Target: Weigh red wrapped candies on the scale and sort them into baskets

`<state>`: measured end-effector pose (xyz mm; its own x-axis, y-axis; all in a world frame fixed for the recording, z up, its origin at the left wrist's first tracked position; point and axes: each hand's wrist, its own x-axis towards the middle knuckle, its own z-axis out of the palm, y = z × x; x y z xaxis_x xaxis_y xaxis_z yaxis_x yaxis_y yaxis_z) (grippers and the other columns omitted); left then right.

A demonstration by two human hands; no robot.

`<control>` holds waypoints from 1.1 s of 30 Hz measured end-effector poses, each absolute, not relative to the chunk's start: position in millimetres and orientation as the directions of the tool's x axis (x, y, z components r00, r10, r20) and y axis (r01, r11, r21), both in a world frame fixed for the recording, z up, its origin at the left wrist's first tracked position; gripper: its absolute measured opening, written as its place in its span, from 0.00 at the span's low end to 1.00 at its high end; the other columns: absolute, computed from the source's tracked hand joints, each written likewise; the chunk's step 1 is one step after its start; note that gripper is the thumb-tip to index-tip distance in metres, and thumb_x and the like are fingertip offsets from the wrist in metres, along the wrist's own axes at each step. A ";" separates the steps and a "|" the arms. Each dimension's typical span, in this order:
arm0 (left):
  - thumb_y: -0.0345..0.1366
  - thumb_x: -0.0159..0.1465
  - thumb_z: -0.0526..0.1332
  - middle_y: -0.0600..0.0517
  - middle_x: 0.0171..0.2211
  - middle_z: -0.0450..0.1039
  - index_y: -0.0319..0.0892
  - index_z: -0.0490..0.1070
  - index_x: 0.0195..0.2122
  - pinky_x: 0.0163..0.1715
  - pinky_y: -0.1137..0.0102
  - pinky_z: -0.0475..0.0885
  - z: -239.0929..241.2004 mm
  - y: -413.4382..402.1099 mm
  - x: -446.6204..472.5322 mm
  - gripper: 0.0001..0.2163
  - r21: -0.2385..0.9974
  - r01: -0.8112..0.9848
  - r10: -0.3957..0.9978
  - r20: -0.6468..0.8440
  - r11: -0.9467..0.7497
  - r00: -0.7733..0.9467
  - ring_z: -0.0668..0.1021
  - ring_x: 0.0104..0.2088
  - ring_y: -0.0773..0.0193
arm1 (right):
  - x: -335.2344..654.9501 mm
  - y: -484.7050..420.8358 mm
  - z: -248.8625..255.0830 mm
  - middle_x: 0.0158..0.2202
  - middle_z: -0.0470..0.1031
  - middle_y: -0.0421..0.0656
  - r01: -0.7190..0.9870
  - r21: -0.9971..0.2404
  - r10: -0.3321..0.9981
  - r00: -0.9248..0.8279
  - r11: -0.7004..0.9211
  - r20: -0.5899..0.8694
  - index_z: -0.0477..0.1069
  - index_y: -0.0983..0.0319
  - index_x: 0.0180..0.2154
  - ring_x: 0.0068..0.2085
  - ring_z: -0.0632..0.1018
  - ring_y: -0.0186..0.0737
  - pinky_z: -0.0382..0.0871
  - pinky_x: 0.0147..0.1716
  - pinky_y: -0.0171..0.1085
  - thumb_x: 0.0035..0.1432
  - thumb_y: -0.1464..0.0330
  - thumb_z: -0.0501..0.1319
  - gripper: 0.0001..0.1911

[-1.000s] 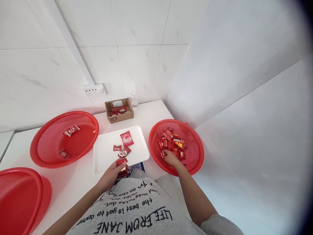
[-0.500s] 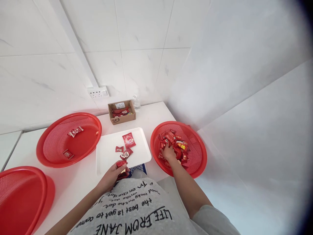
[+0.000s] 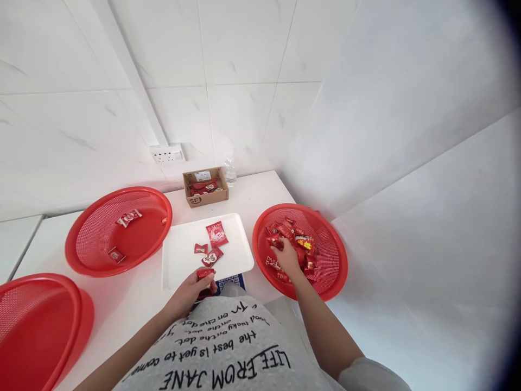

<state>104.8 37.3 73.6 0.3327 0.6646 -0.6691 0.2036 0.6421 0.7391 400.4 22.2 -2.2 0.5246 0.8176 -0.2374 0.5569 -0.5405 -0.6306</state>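
Observation:
My left hand is closed around several red candy packets, just in front of the white tray. On that tray lie a large red packet, a small red candy and a red packet with a white label. My right hand is inside the right red basket, above a pile of red-wrapped candies. Its thumb and fingertips pinch a red-wrapped candy at the pile's left side.
A cardboard box of red packets stands behind the tray, beside a clear plastic thing. The left red basket holds a few candies. Another red basket sits nearer at the left. A blue printed sheet shows under the tray's front edge.
My right hand has drawn back slightly from the pile, and a red candy now shows at its fingertips. My left hand keeps its hold. The view has shifted a little.

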 end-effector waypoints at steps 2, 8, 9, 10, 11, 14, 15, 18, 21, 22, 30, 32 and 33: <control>0.47 0.54 0.61 0.53 0.22 0.71 0.41 0.68 0.24 0.26 0.72 0.63 76.1 37.2 107.3 0.14 0.758 0.241 0.674 -0.651 0.606 0.351 0.71 0.24 0.67 | 390.7 16.5 19.5 0.43 0.73 0.46 0.391 -0.802 0.852 0.455 -0.452 -0.258 0.65 0.62 0.46 0.44 0.73 0.44 0.66 0.44 0.41 0.51 0.62 0.58 0.20; 0.47 0.55 0.62 0.53 0.24 0.72 0.39 0.70 0.35 0.30 0.70 0.66 95.3 36.9 126.8 0.15 0.771 0.066 0.662 -0.585 0.634 0.469 0.72 0.26 0.65 | 351.8 1.9 79.7 0.39 0.74 0.42 0.105 -0.946 0.951 -0.008 -0.305 -0.308 0.68 0.61 0.42 0.39 0.74 0.40 0.66 0.41 0.39 0.48 0.63 0.62 0.18; 0.47 0.54 0.62 0.52 0.25 0.72 0.39 0.70 0.35 0.30 0.70 0.66 98.4 37.3 130.1 0.16 0.767 0.045 0.662 -0.581 0.641 0.474 0.73 0.26 0.65 | 345.9 1.3 85.0 0.39 0.74 0.42 0.100 -0.948 0.949 -0.071 -0.301 -0.308 0.68 0.61 0.42 0.39 0.74 0.40 0.66 0.41 0.39 0.48 0.63 0.63 0.18; 0.48 0.54 0.62 0.52 0.25 0.72 0.39 0.70 0.35 0.31 0.70 0.66 100.8 37.8 132.7 0.16 0.768 0.039 0.663 -0.576 0.640 0.478 0.73 0.27 0.65 | 340.4 1.2 88.8 0.39 0.74 0.42 0.096 -0.949 0.942 -0.125 -0.300 -0.311 0.68 0.62 0.42 0.40 0.74 0.40 0.66 0.41 0.39 0.48 0.63 0.63 0.18; 0.48 0.54 0.63 0.52 0.25 0.72 0.38 0.70 0.34 0.31 0.70 0.66 102.4 38.4 134.6 0.16 0.772 0.044 0.665 -0.573 0.634 0.479 0.73 0.27 0.66 | 335.5 1.6 91.5 0.39 0.74 0.42 0.095 -0.948 0.935 -0.163 -0.303 -0.315 0.69 0.62 0.42 0.39 0.74 0.40 0.66 0.40 0.39 0.48 0.63 0.63 0.18; 0.46 0.53 0.64 0.54 0.23 0.71 0.39 0.70 0.35 0.29 0.72 0.64 102.9 39.4 135.3 0.16 0.788 0.070 0.670 -0.564 0.612 0.482 0.72 0.25 0.68 | 323.8 3.2 95.0 0.37 0.74 0.41 0.084 -0.944 0.919 -0.217 -0.319 -0.330 0.69 0.62 0.40 0.38 0.74 0.40 0.66 0.39 0.38 0.47 0.62 0.64 0.17; 0.45 0.53 0.65 0.55 0.21 0.70 0.39 0.70 0.35 0.27 0.73 0.63 102.1 39.3 134.4 0.16 0.791 0.071 0.674 -0.561 0.608 0.480 0.71 0.24 0.68 | 321.1 3.6 95.3 0.36 0.74 0.41 0.067 -0.942 0.914 -0.228 -0.329 -0.335 0.69 0.61 0.40 0.38 0.74 0.39 0.66 0.39 0.38 0.46 0.62 0.65 0.18; 0.43 0.52 0.65 0.56 0.19 0.68 0.39 0.69 0.32 0.23 0.75 0.60 99.7 38.0 131.2 0.14 0.799 0.038 0.704 -0.551 0.600 0.447 0.68 0.21 0.71 | 315.2 3.4 93.7 0.38 0.74 0.41 -0.035 -0.934 0.910 -0.243 -0.355 -0.337 0.68 0.60 0.42 0.38 0.73 0.38 0.65 0.38 0.37 0.45 0.61 0.66 0.21; 0.43 0.52 0.66 0.56 0.19 0.68 0.39 0.68 0.30 0.22 0.75 0.59 99.5 35.6 129.9 0.13 0.803 0.006 0.729 -0.544 0.595 0.415 0.68 0.20 0.71 | 310.9 1.7 89.4 0.32 0.72 0.40 -0.086 -0.928 0.916 -0.214 -0.364 -0.339 0.70 0.61 0.39 0.32 0.71 0.35 0.64 0.32 0.35 0.47 0.56 0.64 0.20; 0.43 0.52 0.66 0.56 0.19 0.68 0.39 0.68 0.30 0.22 0.75 0.59 99.8 34.8 129.9 0.13 0.805 0.009 0.731 -0.544 0.594 0.413 0.68 0.20 0.71 | 309.5 1.1 87.8 0.29 0.71 0.39 -0.080 -0.928 0.919 -0.196 -0.363 -0.343 0.70 0.62 0.36 0.29 0.70 0.34 0.62 0.29 0.34 0.48 0.55 0.63 0.19; 0.46 0.56 0.61 0.53 0.19 0.70 0.39 0.67 0.30 0.22 0.75 0.64 104.1 34.9 133.4 0.13 0.748 -0.044 0.703 -0.601 0.663 0.381 0.71 0.20 0.69 | 302.4 -0.8 83.5 0.19 0.64 0.35 -0.225 -0.905 0.932 -0.063 -0.361 -0.356 0.69 0.63 0.24 0.22 0.62 0.29 0.54 0.23 0.32 0.45 0.54 0.64 0.17; 0.49 0.59 0.58 0.51 0.22 0.72 0.39 0.68 0.32 0.25 0.72 0.68 106.8 38.0 133.9 0.16 0.660 -0.102 0.645 -0.671 0.745 0.366 0.74 0.22 0.66 | 303.5 -0.5 85.0 0.19 0.64 0.35 -0.308 -0.881 0.928 -0.019 -0.360 -0.373 0.68 0.63 0.23 0.22 0.62 0.29 0.53 0.22 0.32 0.43 0.55 0.66 0.17; 0.49 0.59 0.56 0.50 0.24 0.73 0.39 0.68 0.34 0.27 0.71 0.70 108.3 39.8 133.8 0.17 0.615 -0.134 0.614 -0.695 0.777 0.374 0.75 0.23 0.65 | 304.5 -0.3 85.8 0.20 0.65 0.35 -0.354 -0.862 0.921 0.000 -0.364 -0.389 0.68 0.63 0.23 0.22 0.63 0.29 0.53 0.22 0.32 0.43 0.56 0.66 0.17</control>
<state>133.8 39.8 108.3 0.3737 0.6142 -0.6951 -0.1337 0.7772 0.6149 304.5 -0.3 85.8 -0.0005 0.9214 -0.3886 -0.3540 -0.3636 -0.8617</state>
